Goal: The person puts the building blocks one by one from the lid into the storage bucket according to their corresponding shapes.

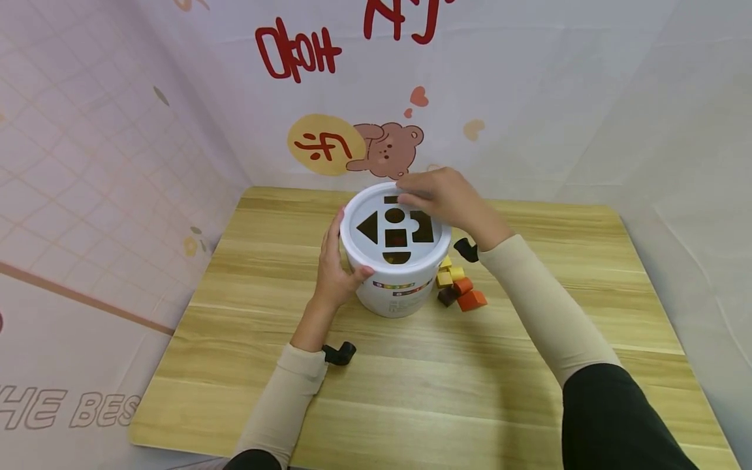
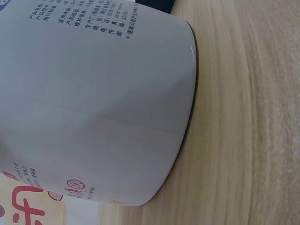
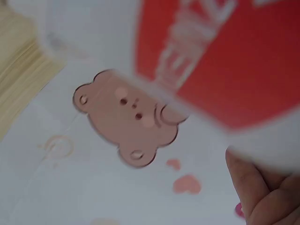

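A white round bucket [image 1: 382,301] stands upright on the wooden table, covered by a white lid [image 1: 371,196] with cut-out shapes, among them a triangle, a circle and a square. My left hand [image 1: 333,277] grips its left side, thumb at the front of the rim and fingers along the outside. The left wrist view is filled by the bucket's printed wall [image 2: 108,103]. At the far right of the lid, my right hand [image 1: 449,196] pinches the rim with curled fingers. Its fingers [image 3: 251,185] also show in the right wrist view at the lid's edge, beside a red label [image 3: 234,70].
Right of the bucket lie several small blocks: yellow ones [image 1: 444,279], orange ones [image 1: 472,301] and a dark brown one [image 1: 448,297]. Behind the wooden table [image 1: 411,391] hangs a printed cloth [image 1: 517,78] with a bear.
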Motion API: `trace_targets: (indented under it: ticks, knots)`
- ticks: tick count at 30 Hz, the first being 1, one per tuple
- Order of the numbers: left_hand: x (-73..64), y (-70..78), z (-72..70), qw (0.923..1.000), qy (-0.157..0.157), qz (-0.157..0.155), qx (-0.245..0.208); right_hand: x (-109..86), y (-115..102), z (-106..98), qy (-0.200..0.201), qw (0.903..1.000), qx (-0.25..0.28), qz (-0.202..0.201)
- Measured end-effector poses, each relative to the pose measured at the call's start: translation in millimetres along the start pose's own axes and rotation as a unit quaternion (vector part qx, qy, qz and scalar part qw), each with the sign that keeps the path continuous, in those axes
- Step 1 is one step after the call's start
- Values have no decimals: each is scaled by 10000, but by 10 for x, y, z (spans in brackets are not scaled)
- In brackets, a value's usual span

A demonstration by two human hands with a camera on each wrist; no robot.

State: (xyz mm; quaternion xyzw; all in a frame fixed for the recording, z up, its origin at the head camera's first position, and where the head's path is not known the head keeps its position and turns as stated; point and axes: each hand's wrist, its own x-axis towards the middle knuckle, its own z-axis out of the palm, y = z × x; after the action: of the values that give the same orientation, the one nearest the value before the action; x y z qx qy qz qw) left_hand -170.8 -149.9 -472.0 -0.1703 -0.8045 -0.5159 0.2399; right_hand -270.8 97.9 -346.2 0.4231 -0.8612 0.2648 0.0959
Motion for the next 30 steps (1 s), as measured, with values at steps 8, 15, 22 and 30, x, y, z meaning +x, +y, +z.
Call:
trace_targets:
  ticks: [8,15,22,30]
  knots:
    - [16,29,7,10000,21,-57,-13,-467,361,-98,606,9934,196,956]
    - [10,38,-7,10000,24,-90,29,-1037,612,23,185,9827,301,1818]
    - [7,37,-11,9999,57,-4,158,-1617,732,396,-184,9762,484,2105]
    - [39,52,-1,9997,171,103,169,-1949,724,623,-416,9712,670,2250]
